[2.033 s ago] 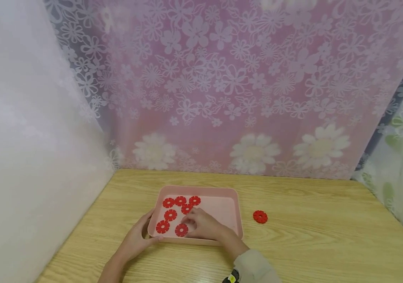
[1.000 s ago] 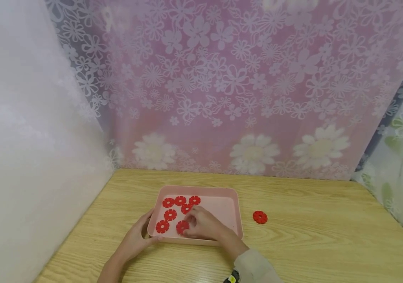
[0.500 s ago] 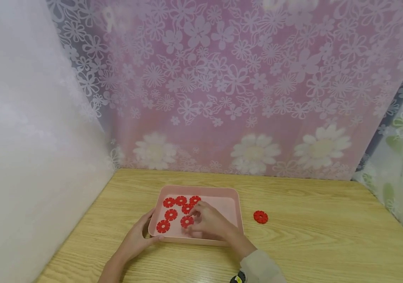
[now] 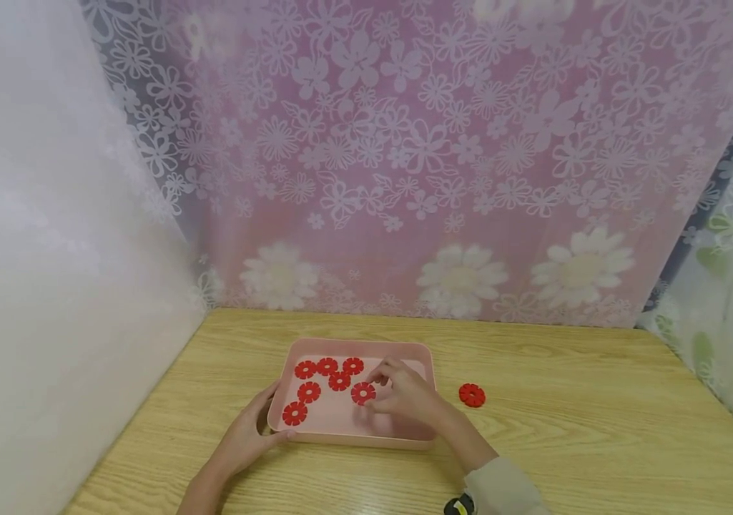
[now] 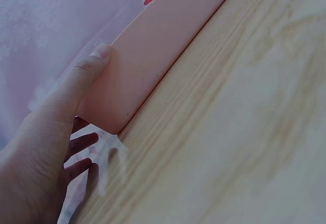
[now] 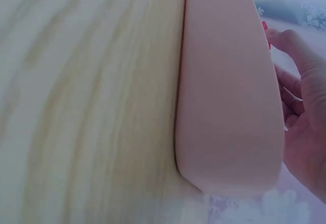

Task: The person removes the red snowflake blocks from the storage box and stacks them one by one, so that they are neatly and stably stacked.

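The left hand (image 4: 247, 433) holds the front left corner of a shallow pink tray (image 4: 372, 440). In the left wrist view its thumb lies against the tray's front wall and the other fingers reach round the left side. Inside the tray, the right hand (image 4: 407, 393) pinches a red notched disc (image 4: 362, 393) with a round hole, at the disc's right edge between thumb and index finger. The right wrist view shows only a sliver of this disc at the thumb tip, past the tray wall (image 6: 229, 91). Several like red discs (image 4: 309, 392) lie in the tray's left half.
Right of the tray, another red notched disc (image 4: 472, 395) rests on the wooden table (image 4: 572, 429). A pink flowered curtain (image 4: 405, 179) hangs behind the table. White sheeting (image 4: 70, 250) closes off the left side, with a leaf-patterned cloth (image 4: 726, 300) at the right.
The right hand has shifted right and away from the body with the red disc, from the tray's front middle toward its centre right. The left hand stays at the corner.
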Demonstrator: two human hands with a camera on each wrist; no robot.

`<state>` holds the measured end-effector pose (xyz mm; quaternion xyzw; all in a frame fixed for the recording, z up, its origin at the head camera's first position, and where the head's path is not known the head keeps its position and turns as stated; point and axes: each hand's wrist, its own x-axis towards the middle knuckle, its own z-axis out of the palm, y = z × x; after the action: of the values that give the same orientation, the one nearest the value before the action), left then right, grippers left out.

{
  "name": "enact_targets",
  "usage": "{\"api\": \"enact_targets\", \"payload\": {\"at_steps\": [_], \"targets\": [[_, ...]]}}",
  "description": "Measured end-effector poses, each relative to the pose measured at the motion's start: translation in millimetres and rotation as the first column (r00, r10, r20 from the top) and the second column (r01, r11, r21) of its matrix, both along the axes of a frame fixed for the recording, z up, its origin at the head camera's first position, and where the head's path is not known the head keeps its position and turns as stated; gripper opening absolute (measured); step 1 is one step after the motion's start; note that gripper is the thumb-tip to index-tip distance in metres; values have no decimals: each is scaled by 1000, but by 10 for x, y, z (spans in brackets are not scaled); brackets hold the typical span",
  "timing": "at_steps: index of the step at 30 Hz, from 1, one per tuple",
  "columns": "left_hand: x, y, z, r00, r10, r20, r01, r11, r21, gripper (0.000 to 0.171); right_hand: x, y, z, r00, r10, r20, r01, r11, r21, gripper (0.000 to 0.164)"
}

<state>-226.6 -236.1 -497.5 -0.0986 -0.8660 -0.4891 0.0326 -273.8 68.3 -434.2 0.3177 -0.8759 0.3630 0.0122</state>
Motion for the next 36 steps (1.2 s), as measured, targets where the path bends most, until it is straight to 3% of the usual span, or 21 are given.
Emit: {"api": "enact_targets", "payload": {"at_steps": [8, 23, 30, 36], "targets": [[7, -9, -20, 1000, 17, -15, -18, 999, -47, 93, -11, 269, 89, 998, -39, 42, 40, 999, -19, 28], [12, -7, -4, 1000, 23, -16, -23, 999, -42, 94, -8, 737, 183, 994, -91, -53, 89, 995, -47, 28], [1, -1, -5, 999, 19, -29, -21, 999, -48, 94, -48, 970, 169, 981, -124, -146, 122, 992, -19, 27], [-9, -1, 0, 1000, 9, -10, -9, 1000, -20, 94, -54, 1148, 124, 976, -145, -164, 143, 989, -21, 25]]}}
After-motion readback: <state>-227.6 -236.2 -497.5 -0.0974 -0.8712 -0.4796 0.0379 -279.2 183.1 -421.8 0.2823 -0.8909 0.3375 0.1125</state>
